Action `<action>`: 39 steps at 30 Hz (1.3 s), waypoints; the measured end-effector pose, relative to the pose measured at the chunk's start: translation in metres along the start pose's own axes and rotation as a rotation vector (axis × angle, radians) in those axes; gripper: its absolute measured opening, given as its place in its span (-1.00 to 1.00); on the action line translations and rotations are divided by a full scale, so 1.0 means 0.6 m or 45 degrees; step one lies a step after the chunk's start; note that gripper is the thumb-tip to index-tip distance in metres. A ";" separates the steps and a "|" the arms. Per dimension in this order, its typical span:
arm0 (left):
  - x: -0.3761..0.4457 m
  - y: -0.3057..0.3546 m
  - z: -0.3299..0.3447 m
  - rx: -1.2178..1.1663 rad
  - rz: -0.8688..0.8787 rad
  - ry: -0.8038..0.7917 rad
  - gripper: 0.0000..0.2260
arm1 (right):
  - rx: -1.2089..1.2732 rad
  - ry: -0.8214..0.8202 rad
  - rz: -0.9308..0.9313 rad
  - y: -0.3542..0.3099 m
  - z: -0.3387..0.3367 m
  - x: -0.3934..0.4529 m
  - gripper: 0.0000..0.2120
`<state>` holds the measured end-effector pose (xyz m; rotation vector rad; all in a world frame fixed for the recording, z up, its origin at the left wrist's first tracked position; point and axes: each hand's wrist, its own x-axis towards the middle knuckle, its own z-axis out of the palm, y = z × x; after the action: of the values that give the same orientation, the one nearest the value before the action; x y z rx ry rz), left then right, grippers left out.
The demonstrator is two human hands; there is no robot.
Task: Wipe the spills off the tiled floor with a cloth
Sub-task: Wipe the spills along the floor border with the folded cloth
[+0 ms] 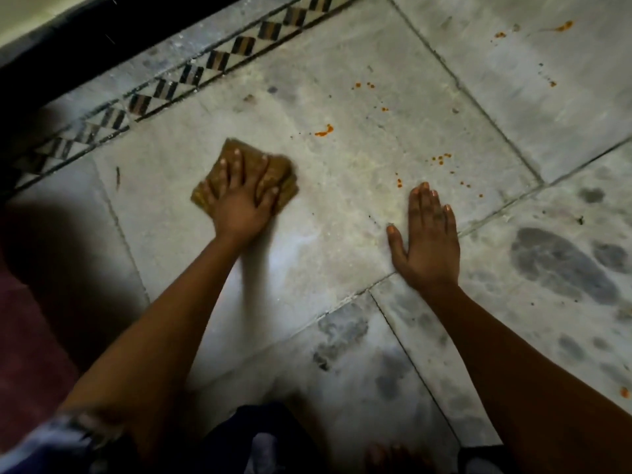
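The left hand (241, 200) lies spread on a brown cloth (244, 179), its fingers straight and splayed, pressing the cloth flat onto the tiled floor (342, 251). The cloth sits at about 10 o'clock from the middle of the view, on a large pale grey tile, and its edges look blurred. It pokes out from under the hand on the far side and on both flanks.

The right hand (425, 241) rests palm down on the same tile at about 3 o'clock, fingers straight and close together, thumb held out to the side. It holds nothing. It is well apart from the cloth.

Orange spills (324, 131) dot the floor beyond both hands. One smear lies at 1 o'clock from the cloth, near but not touching it. A scatter of small drops (439, 159) sits just past the right fingertips at 12 o'clock from that hand. More orange specks (564, 26) show on the next tile at the upper right, and one spot (625, 392) lies at the right edge.

A patterned border strip (219, 61) of dark and light triangles runs slantwise across the upper left, beyond the cloth. Dark grey blotches (561, 265) mark the tiles at 4 o'clock from the right hand.
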<state>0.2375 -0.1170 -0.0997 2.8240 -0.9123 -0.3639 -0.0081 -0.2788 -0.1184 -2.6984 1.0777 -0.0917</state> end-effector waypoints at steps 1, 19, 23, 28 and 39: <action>0.022 0.021 -0.001 -0.011 0.006 -0.021 -0.51 | 0.000 0.001 -0.006 -0.001 -0.001 0.000 -0.35; 0.003 0.090 0.009 0.092 0.195 -0.171 -0.47 | 0.025 -0.013 0.003 0.000 -0.006 0.001 -0.34; -0.082 0.098 0.026 0.231 0.602 -0.216 -0.47 | 0.039 -0.034 -0.005 0.000 -0.006 -0.001 -0.34; -0.101 -0.003 -0.004 0.292 0.368 -0.223 -0.47 | 0.033 -0.055 0.005 -0.002 -0.008 -0.003 -0.35; -0.036 0.077 0.014 0.035 0.184 -0.156 -0.51 | 0.057 -0.049 -0.014 0.005 -0.005 0.001 -0.32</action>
<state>0.1929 -0.1419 -0.0937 2.7643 -1.1471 -0.5125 -0.0102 -0.2815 -0.1164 -2.6555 1.0375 -0.0647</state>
